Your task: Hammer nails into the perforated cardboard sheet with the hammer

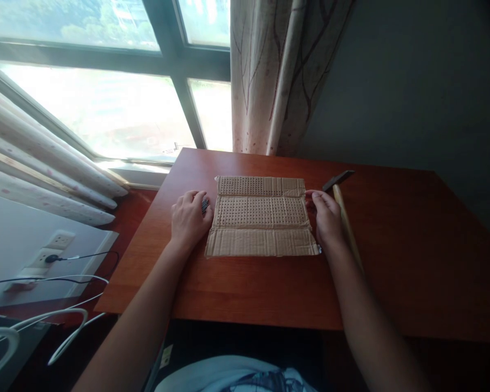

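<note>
Worktop (408,234) under cardboard (263,211), widest to its right, past hammer (345,215); window (106,109) beyond, leftward. Left hand (191,215) at cardboard's left edge, curled round dark bits (204,205); right hand (327,212) at right edge, grasp unclear.

Super bright window (102,114) with patterned curtains (257,76) on both sides. Down on the left there's a couple of wall sockets (61,240), black plug (51,259) in one, plus loopy white cables (67,348) below.

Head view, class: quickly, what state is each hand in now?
Left hand: curled around small dark pieces; firm grip unclear.
Right hand: partly curled beside the cardboard; whether it holds anything cannot be told.
</note>
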Demonstrator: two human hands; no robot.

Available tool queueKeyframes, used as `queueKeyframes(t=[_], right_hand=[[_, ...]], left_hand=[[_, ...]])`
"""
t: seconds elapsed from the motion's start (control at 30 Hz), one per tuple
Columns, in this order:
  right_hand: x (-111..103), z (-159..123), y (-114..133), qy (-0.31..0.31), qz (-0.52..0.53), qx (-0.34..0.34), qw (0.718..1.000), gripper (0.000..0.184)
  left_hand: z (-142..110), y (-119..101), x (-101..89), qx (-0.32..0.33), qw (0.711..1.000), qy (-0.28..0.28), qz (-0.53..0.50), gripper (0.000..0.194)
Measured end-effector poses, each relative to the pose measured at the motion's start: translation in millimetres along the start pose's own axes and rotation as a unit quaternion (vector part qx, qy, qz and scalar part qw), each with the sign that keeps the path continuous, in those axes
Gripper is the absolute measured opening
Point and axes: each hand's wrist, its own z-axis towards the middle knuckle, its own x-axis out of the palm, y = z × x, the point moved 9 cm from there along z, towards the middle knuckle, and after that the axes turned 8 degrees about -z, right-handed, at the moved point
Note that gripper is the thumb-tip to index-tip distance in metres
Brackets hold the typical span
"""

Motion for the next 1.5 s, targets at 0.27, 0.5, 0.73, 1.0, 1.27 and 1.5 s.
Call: queueKeyframes(t=[0.27,0.5,0.73,1.0,1.27,1.5], right_hand=[[0.5,0.8,-1.0,0.006,-0.007,-0.002,1.000,0.026],[0.5,0.2,-0.2,0.008,0.004,0.001,1.000,0.024],[0.8,-1.3,0.7,0.008,0.016,0.011,1.000,0.022],[1.0,-1.9,3.0,0.009,0.015,0.013,1.000,0.023],[1.4,-1.5,1.0,0.013,0.006,0.010,1.000,0.022],[1.3,-1.6,3.7,0.011,-0.002,0.003,1.000,0.022]], left_hand=[[-15.9,-3.2,-8.2,0.011,1.000,0.000,0.020,0.040],[-49.4,-20.0,-17.7,0.037,0.996,0.030,0.070,0.051],[-57.1,-24.1,-12.4,0.047,0.995,0.054,0.071,0.059],[-57.3,-19.9,-4.7,0.053,0.993,0.065,0.088,0.062],[-52.8,-22.4,-0.6,0.055,0.991,0.083,0.090,0.062],[-51.3,-21.3,1.9,0.060,0.991,0.085,0.086,0.063]])
